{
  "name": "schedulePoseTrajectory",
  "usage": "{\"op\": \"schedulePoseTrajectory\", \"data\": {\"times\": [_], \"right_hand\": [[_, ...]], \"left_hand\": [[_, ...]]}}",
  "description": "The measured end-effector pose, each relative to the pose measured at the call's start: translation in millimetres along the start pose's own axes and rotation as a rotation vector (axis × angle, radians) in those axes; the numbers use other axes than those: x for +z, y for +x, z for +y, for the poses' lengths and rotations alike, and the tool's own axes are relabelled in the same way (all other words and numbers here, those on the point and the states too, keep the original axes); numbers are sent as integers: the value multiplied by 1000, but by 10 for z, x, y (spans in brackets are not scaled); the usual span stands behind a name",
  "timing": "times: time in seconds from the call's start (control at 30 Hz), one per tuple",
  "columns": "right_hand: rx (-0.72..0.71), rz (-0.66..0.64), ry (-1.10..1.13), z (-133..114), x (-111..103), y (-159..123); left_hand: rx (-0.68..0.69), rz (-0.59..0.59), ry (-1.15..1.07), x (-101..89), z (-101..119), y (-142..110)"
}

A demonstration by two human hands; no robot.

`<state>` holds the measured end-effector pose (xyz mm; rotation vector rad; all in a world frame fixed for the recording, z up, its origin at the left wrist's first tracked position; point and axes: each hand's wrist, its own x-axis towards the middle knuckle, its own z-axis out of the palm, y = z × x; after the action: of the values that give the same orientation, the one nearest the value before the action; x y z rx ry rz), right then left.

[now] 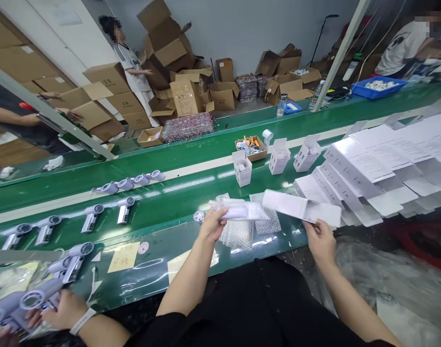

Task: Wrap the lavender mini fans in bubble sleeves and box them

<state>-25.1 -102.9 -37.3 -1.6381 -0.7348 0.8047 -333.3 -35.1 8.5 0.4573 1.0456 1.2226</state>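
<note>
My left hand (212,225) is closed on the left end of a bubble-wrapped lilac item (244,211), which lies roughly level. The wrap blurs its shape. My right hand (320,237) pinches a long white box (285,204) from below, near its right part. The box lies on its side and its left end is close to the right end of the wrapped item; I cannot tell if they touch. Beneath them, bubble-wrap bags (240,234) rest on the green bench. A small round fan head (199,216) sits left of my left hand.
Stacked white boxes (372,164) fill the right side. Three upright open boxes (242,168) stand ahead, near a carton of small parts (254,148). Lilac handheld fans (125,210) line the green belt (180,185) leftward. A co-worker's hand (67,308) holds fans at lower left.
</note>
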Motion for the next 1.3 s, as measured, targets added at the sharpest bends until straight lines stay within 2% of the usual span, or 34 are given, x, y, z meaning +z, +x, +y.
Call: {"op": "schedulePoseTrajectory", "data": {"times": [0.1, 0.2, 0.27, 0.37, 0.43, 0.53, 0.6, 0.7, 0.83, 0.87, 0.9, 0.93, 0.97, 1.03, 1.1, 1.13, 1.17, 1.2, 1.23, 1.3], "right_hand": [[-386, -276, -316, -50, 221, 47], [-587, -542, -439, -32, 495, 171], [-674, -576, -498, 33, 617, 223], [-740, -513, -526, 157, 692, 227], [-779, -536, -513, 217, 717, 199], [-854, -672, -463, 266, 764, 169], [-837, -686, -416, 297, 778, 189], [-706, -658, -348, 342, 728, 263], [-467, -722, -317, 216, 626, 308], [-435, -744, -314, 119, 624, 307], [-426, -779, -307, -7, 642, 309], [-434, -823, -299, -157, 685, 320], [-454, -873, -291, -324, 760, 345], [-505, -960, -279, -667, 1024, 447], [-560, -1011, -270, -941, 1449, 612], [-591, -1030, -267, -1032, 1711, 707], [-621, -1041, -269, -1086, 1994, 802], [-622, -1047, -267, -1106, 2284, 893], [-593, -1063, -272, -1096, 2568, 977], [-546, -1086, -277, -1012, 3061, 1113]], "left_hand": [[87, -49, -45, 187, 78, 37], [194, -78, 165, 464, -7, 66], [354, -24, 470, 572, -45, 55], [569, 52, 980, 620, -13, -33], [605, -30, 1288, 673, -4, -100], [581, -274, 1706, 858, -135, -119], [542, -313, 1859, 983, -296, -90], [592, -279, 1877, 1031, -530, -92], [770, -525, 1884, 880, -686, -246], [792, -561, 1862, 828, -677, -281], [808, -549, 1815, 768, -644, -302], [818, -478, 1744, 693, -589, -305], [821, -342, 1650, 596, -515, -285], [769, 85, 1414, 327, -349, -180], [564, 577, 1186, -20, -229, -12], [401, 758, 1111, -197, -209, 82], [226, 881, 1060, -360, -222, 173], [75, 947, 1029, -501, -265, 257], [-42, 978, 1008, -614, -335, 329], [-154, 985, 976, -765, -520, 426]]}}
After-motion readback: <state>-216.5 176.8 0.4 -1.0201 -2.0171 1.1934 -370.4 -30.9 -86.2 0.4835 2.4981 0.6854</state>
